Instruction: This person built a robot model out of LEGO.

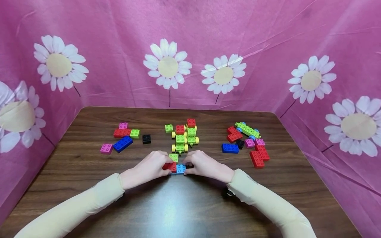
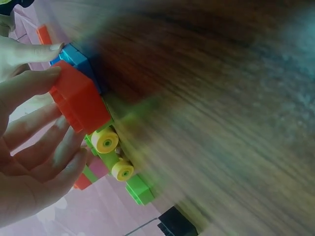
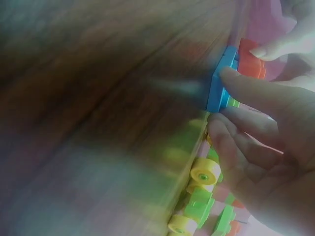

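Near the middle of the table, my left hand [image 1: 148, 167] holds a red toy brick [image 1: 172, 166] between thumb and fingers. The red brick sits over the left part of a light blue brick [image 1: 181, 169]; whether it is fully pressed down I cannot tell. From the right, my right hand [image 1: 206, 165] pinches the light blue brick's end, its thumb on the near side in the right wrist view. Just behind stands a lime green studded piece [image 1: 173, 158], partly hidden by the left hand. Beyond it are lime green wheeled bases [image 1: 180, 138] with yellow wheels, red bricks [image 1: 191, 122] on their far ends.
Off to the left lie a blue brick [image 1: 123, 144], a red brick [image 1: 122, 133], pink bricks [image 1: 106, 148] and a black brick [image 1: 146, 139]. On the right are another blue brick [image 1: 230, 148], several red bricks [image 1: 257, 159] and a green base [image 1: 247, 130] with blue wheels.
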Available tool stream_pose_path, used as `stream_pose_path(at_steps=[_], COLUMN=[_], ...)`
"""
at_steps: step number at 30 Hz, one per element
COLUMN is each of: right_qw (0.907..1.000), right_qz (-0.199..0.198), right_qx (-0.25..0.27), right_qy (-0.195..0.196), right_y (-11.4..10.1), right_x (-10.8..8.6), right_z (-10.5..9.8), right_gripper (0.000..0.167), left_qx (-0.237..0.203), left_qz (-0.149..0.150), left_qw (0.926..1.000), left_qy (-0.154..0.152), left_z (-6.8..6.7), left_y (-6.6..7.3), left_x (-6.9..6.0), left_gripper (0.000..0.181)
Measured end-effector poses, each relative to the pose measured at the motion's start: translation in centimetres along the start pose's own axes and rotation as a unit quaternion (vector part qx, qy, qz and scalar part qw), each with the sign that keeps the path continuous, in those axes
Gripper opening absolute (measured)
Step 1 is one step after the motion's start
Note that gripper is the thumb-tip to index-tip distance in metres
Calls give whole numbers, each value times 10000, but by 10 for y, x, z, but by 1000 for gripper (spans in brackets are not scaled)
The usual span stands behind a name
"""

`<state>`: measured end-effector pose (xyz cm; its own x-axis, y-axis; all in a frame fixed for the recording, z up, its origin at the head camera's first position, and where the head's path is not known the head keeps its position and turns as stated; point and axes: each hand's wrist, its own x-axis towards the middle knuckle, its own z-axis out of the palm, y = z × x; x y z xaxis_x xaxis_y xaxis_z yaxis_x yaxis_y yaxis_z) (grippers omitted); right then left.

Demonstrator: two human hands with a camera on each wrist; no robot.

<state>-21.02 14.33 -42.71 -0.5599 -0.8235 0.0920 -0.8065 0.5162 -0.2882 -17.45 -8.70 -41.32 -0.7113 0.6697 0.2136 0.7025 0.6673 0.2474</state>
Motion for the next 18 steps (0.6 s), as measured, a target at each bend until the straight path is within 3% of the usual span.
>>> stream_pose_path(at_steps=[10,18], right_qw=[9996,9998], right_qz=[107,56], right_qx=[232,199], right_qy=[-74,-62], right_y=[-2,-5], right_x=[0,1], right_z=[1,0], right_gripper=[25,23], left_qx=[47,181], left_qz=[-33,137], left_qw=[10000,9997], left_qy=[-37,-5], left_z=[-1,3], left_y=[2,4], left_x=[-1,-2], left_gripper=[16,10])
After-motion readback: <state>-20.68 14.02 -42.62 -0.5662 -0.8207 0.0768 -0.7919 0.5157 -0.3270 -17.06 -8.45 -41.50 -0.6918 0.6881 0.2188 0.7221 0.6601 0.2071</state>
